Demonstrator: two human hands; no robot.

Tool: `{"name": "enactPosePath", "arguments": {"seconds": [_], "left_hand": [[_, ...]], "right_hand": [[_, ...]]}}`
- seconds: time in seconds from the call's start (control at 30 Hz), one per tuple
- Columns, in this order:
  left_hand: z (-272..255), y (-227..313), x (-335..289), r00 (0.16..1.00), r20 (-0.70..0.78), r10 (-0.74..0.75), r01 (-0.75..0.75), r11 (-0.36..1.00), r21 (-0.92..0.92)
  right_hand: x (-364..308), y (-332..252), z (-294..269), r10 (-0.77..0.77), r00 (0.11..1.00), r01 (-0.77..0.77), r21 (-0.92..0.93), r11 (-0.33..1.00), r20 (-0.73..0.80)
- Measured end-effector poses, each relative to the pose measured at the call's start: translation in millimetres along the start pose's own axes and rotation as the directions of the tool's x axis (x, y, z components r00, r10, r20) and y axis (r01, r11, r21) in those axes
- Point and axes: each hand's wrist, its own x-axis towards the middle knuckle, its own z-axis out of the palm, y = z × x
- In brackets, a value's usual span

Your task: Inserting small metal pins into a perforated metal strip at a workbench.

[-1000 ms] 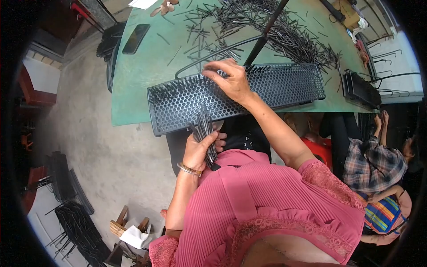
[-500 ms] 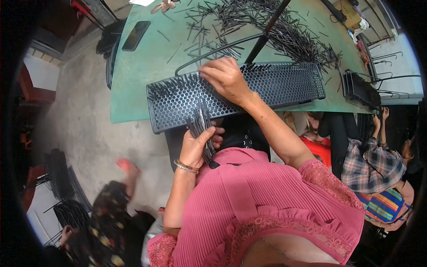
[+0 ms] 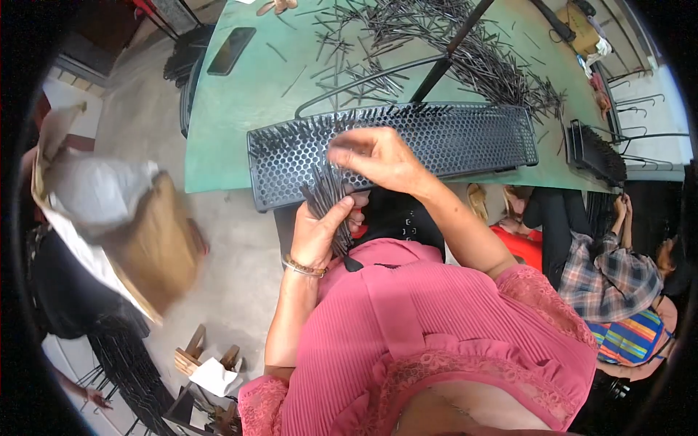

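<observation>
Gathered in my left hand [image 3: 320, 231] is a bundle of thin black sticks [image 3: 324, 192], its tips fanning upward before my waist. Just above it hovers my right hand [image 3: 385, 161], its fingertips smeared by motion; whether they pinch anything does not show. Behind both hands lies a long black perforated rack [image 3: 465, 142], full of round holes, along the near edge of the green table [image 3: 240, 109]. Short black sticks [image 3: 280, 138] stand up in its far rows, mostly on the left half.
A heap of loose black sticks [image 3: 436, 43] spreads over the far table. A phone [image 3: 232, 51] lies at far left; a black post [image 3: 451, 58] rises behind the rack. A similar rack [image 3: 598, 154] with another person sits at right. A large brown paper sack [image 3: 145, 240] is at left.
My right hand has come down from the rack's far row toward the bundle, which stays in my left hand. A paper sack has appeared at left, where a person in dark floral clothing was.
</observation>
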Motion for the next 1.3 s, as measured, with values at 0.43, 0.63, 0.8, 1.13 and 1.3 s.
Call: {"name": "enactPosePath", "arguments": {"seconds": [0.43,0.63,0.8,1.13,1.3], "left_hand": [[6.8,-3.8,1.4,0.993,0.110,-0.051,0.034,0.988,0.151],[7.1,-8.7,4.7,0.989,0.128,-0.076,0.055,0.985,0.166],[-0.1,-18.4,10.3,0.983,0.126,-0.136,0.133,0.991,0.033],[-4.9,-25.9,10.7,0.977,0.096,-0.192,0.201,0.975,-0.099],[-0.7,-24.4,12.7,0.975,0.084,-0.204,0.212,0.971,-0.112]], "right_hand": [[-12.8,19.2,-20.7,0.175,0.973,-0.213,0.285,0.935,0.153],[-16.5,13.0,-21.2,0.082,0.997,-0.082,0.296,0.952,0.014],[-4.3,8.4,-36.7,-0.129,0.924,0.202,0.173,0.964,-0.361],[22.4,21.0,-40.6,-0.493,0.738,0.328,-0.395,0.858,-0.460],[26.5,30.6,-39.3,-0.581,0.711,0.382,-0.477,0.792,-0.395]]}}
